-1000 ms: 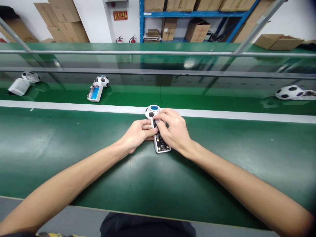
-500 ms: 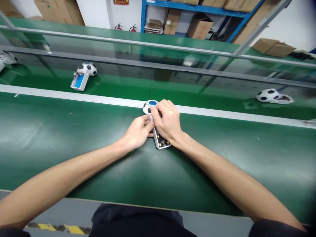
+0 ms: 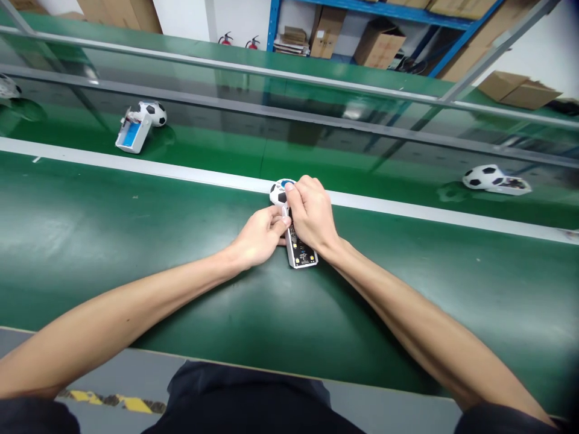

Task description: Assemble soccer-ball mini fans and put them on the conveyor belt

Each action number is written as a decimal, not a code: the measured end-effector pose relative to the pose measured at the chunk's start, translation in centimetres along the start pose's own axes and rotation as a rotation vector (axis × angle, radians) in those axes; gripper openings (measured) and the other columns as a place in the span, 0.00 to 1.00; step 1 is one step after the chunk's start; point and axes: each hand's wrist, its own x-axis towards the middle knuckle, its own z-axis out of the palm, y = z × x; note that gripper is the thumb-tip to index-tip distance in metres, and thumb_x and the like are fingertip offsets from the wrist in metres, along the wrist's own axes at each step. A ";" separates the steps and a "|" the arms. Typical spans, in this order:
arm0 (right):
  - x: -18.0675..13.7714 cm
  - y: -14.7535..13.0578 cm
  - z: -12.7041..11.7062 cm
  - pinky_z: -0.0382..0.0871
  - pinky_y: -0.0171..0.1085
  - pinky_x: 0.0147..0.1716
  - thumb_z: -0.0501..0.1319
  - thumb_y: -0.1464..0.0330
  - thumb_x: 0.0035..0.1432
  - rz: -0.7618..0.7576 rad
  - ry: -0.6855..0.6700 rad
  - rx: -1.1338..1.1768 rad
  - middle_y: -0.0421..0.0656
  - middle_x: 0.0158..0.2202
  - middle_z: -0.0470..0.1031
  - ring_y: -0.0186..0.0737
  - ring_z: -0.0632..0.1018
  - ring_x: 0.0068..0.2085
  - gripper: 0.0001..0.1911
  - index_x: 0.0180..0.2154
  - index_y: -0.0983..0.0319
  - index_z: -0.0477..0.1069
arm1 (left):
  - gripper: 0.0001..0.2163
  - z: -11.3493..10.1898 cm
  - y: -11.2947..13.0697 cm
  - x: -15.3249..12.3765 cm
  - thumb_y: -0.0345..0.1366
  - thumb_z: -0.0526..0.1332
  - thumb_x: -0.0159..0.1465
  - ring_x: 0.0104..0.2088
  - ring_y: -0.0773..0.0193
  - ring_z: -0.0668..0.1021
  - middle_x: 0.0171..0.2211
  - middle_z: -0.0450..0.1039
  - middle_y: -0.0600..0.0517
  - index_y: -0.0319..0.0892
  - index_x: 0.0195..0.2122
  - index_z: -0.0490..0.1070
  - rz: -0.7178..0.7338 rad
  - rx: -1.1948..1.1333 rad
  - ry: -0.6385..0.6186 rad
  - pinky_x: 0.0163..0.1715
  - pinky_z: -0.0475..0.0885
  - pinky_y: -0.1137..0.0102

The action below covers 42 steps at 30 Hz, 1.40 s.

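Note:
A white casing [image 3: 290, 258] with a soccer-ball-patterned head [image 3: 276, 192] lies at the near edge of the white strip, between my hands. A black circuit board [image 3: 304, 256] with small yellow parts sits in its body, and a blue disc shows on the ball end. My left hand [image 3: 263, 235] is closed on the casing's left side, thumb and fingers pinching near the neck. Over the upper right side my right hand [image 3: 313, 211] is curled, its thumb by the blue disc. My right fingers cover the middle of the unit.
Beyond the white strip [image 3: 194, 175], on the green belt, stand a soccer-ball unit with a blue inside [image 3: 133, 134] at left and another open soccer-ball unit [image 3: 486, 178] at right. A metal rail [image 3: 253, 72] crosses behind. Cardboard boxes [image 3: 380, 45] fill a blue shelf farther back.
My view has shifted slightly, so the units on the belt sit at different places in the picture. My right thumb lies more over the blue disc; both hands keep hold of the casing.

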 end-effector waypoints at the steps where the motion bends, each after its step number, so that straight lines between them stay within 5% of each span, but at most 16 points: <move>1: 0.0 0.0 0.0 0.60 0.41 0.38 0.47 0.64 0.70 0.002 0.000 0.004 0.40 0.25 0.60 0.39 0.65 0.31 0.20 0.23 0.58 0.54 | 0.03 0.0 -0.1 0.0 0.31 0.58 0.67 0.36 0.64 0.79 0.31 0.72 0.52 0.36 0.38 0.67 0.003 0.007 0.001 0.46 0.78 0.59; 7: -0.2 -0.4 -0.3 0.63 0.41 0.38 0.49 0.66 0.69 0.130 0.069 0.143 0.40 0.25 0.65 0.39 0.68 0.31 0.20 0.22 0.60 0.62 | 0.04 -0.3 -0.9 0.3 0.33 0.56 0.69 0.35 0.66 0.79 0.35 0.74 0.50 0.38 0.42 0.65 0.022 0.044 -0.028 0.40 0.79 0.66; 10: -0.9 -0.5 -1.7 0.66 0.41 0.41 0.52 0.66 0.67 0.200 0.112 0.199 0.44 0.35 0.73 0.40 0.73 0.38 0.14 0.33 0.61 0.72 | 0.08 -1.1 -0.8 0.0 0.36 0.56 0.68 0.33 0.65 0.78 0.36 0.72 0.49 0.39 0.45 0.62 0.049 0.160 -0.026 0.36 0.79 0.66; 14: -2.6 -0.3 -4.1 0.69 0.40 0.36 0.59 0.61 0.61 0.453 -0.251 0.249 0.46 0.40 0.76 0.41 0.75 0.36 0.13 0.42 0.63 0.74 | 0.20 -1.8 0.3 -1.0 0.37 0.61 0.64 0.38 0.63 0.77 0.50 0.65 0.46 0.46 0.56 0.58 0.297 0.616 0.159 0.41 0.78 0.60; 16: -3.2 -0.3 -4.8 0.69 0.39 0.36 0.58 0.60 0.62 0.505 -0.436 0.331 0.46 0.39 0.78 0.42 0.77 0.36 0.15 0.42 0.63 0.75 | 0.19 -1.6 0.9 -1.2 0.36 0.59 0.65 0.46 0.59 0.75 0.55 0.60 0.46 0.49 0.57 0.61 0.442 0.885 0.177 0.49 0.75 0.56; 19: -3.8 -0.4 -4.9 0.67 0.39 0.39 0.54 0.61 0.65 0.439 -0.444 0.354 0.45 0.39 0.79 0.43 0.76 0.39 0.15 0.41 0.63 0.75 | 0.14 -1.1 1.0 -0.8 0.33 0.54 0.67 0.50 0.56 0.72 0.56 0.57 0.45 0.46 0.54 0.67 0.530 1.088 0.121 0.52 0.73 0.56; 30: -4.7 -0.7 -3.0 0.60 0.35 0.29 0.50 0.59 0.65 0.499 -0.274 0.413 0.41 0.27 0.70 0.37 0.67 0.29 0.18 0.30 0.63 0.69 | 0.14 -0.5 -1.1 0.2 0.30 0.47 0.69 0.52 0.59 0.66 0.57 0.53 0.44 0.45 0.53 0.64 0.564 0.864 0.137 0.57 0.67 0.59; 42: -4.3 1.2 -2.3 0.67 0.37 0.39 0.60 0.57 0.61 0.565 -0.288 0.784 0.43 0.35 0.78 0.39 0.74 0.35 0.18 0.42 0.64 0.78 | 0.13 -1.2 -0.7 0.9 0.30 0.48 0.69 0.53 0.60 0.66 0.50 0.59 0.46 0.42 0.52 0.65 0.576 0.756 0.126 0.60 0.61 0.61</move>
